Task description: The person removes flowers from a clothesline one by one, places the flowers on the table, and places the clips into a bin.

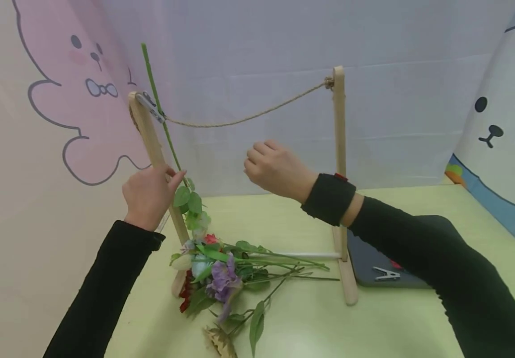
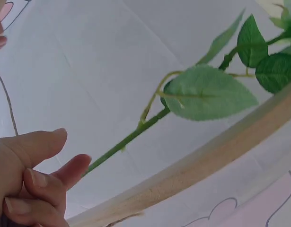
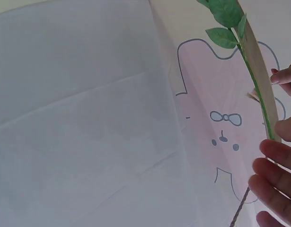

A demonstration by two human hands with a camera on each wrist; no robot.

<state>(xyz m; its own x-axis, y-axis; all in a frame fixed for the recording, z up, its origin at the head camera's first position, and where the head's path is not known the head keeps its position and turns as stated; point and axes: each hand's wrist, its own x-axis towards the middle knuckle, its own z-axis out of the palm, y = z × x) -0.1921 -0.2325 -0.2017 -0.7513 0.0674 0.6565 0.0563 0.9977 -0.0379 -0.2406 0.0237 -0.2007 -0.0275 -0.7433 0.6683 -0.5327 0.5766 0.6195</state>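
A green artificial flower stem [image 1: 171, 144] hangs head-down, with leaves [image 2: 209, 92] along it. Near its top, a grey clothespin [image 1: 151, 107] grips it at the twine [image 1: 226, 125], beside the left wooden post [image 1: 143, 118]. My left hand [image 1: 149, 191] is beside that post and the stem; thumb and forefinger stand apart, and the stem passes behind the forefinger's tip in the left wrist view. Whether that finger touches the stem, I cannot tell. Below the twine, my right hand [image 1: 280, 169] is in the air, fingers loosely bent around nothing.
Artificial flowers, among them a purple bloom [image 1: 223, 278], lie heaped at the wooden frame's base. The right post [image 1: 340, 134] holds the twine's knotted end. Another clothespin [image 1: 386, 274] lies on a dark grey tray [image 1: 365, 268] at right. A curtain [image 1: 257, 44] hangs behind.
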